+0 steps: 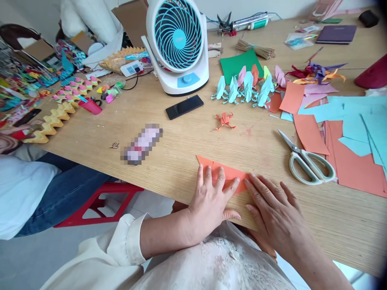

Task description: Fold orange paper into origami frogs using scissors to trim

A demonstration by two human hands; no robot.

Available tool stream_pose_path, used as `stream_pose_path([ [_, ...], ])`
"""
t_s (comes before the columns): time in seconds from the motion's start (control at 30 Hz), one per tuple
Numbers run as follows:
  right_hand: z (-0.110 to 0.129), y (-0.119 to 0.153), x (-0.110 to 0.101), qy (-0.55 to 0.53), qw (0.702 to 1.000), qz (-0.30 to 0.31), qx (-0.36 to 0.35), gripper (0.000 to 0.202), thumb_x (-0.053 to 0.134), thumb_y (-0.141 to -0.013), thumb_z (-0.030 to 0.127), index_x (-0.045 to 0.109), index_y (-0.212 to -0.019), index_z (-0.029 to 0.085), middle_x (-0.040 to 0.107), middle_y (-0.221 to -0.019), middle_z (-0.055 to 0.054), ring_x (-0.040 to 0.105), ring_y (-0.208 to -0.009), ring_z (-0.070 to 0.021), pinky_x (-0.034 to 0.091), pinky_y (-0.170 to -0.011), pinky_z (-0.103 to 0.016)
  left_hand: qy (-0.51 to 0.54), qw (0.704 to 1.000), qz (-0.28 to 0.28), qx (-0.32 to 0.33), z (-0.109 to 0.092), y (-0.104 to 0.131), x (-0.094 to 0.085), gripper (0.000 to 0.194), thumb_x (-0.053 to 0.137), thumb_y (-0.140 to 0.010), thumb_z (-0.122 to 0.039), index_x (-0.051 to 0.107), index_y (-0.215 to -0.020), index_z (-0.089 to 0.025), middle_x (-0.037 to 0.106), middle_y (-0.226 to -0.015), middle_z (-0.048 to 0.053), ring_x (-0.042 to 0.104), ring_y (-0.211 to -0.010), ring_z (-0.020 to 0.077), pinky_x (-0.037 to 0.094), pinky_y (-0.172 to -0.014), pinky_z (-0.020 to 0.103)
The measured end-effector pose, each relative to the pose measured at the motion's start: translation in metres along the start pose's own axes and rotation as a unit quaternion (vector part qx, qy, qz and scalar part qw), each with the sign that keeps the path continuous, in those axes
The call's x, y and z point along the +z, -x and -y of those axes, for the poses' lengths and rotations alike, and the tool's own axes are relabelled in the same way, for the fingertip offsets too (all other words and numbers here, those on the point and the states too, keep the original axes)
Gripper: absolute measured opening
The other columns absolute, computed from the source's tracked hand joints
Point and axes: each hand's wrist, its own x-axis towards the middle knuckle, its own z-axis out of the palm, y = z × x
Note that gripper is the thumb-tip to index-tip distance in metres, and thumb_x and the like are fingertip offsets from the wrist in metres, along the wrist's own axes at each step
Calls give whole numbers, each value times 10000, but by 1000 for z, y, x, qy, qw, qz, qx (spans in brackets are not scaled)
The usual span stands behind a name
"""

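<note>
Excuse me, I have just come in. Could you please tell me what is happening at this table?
A person is handling a piece of orange paper near the front edge of the table. The left hand lies on it with fingers spread, while the right hand's fingertips are at its right end. Scissors lie to the right, untouched. A folded orange figure sits farther back, before several turquoise ones.

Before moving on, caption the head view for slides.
Left hand spread on flat orange paper, right hand at its edge, white-handled metal scissors nearby.
</note>
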Motion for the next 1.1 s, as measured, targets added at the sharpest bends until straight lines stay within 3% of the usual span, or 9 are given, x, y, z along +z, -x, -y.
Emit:
stream_pose_path([
  [0.2,0,1,0,1,1000,1,8,534,420,-1023,261,345,-1544,169,409,-1576,-65,390,-1431,-281,242,-1173,-540,18,1000,-3,-4,17,16,8,870,471,-819,-784,426,-1505,-250,403,-1554,187,427,-1367,436,275,-1117,685],
  [0.53,6,6,-2,1,1000,13,17,577,433,-1009,258,304,-1564,164,376,-1592,-65,398,-1424,-297,281,-1130,-536,19,999,-28,6,41,38,12,774,352,-908,-738,505,-1433,-190,474,-1530,106,449,-1373,317,288,-1144,592],
  [0.73,15,17,-6,-9,1000,-21,13,618,467,-997,289,290,-1569,137,468,-1534,-85,497,-1331,-304,354,-1027,-488,30,998,-46,19,46,45,27,786,304,-940,-717,465,-1466,-156,426,-1563,114,400,-1421,300,306,-1142,516],
  [0.9,20,28,-7,-27,998,-63,-3,641,556,-979,410,359,-1548,193,595,-1425,-60,603,-1158,-293,399,-860,-431,47,996,-70,37,52,51,40,865,253,-935,-735,405,-1505,-103,419,-1560,154,317,-1479,285,302,-1164,431],
  [1.0,23,35,-6,-46,995,-92,-3,604,607,-965,305,400,-1528,226,660,-1348,-44,634,-1036,-262,408,-798,-398,67,994,-77,48,57,51,43,852,269,-945,-717,398,-1508,-89,437,-1541,182,343,-1470,284,307,-1169,412],
  [1.1,25,43,-5,-60,995,-68,-29,646,584,-953,143,353,-1551,221,649,-1363,-59,624,-964,-237,405,-739,-368,90,992,-72,44,59,51,43,846,274,-958,-696,364,-1521,-71,431,-1536,209,364,-1459,302,313,-1172,442],
])
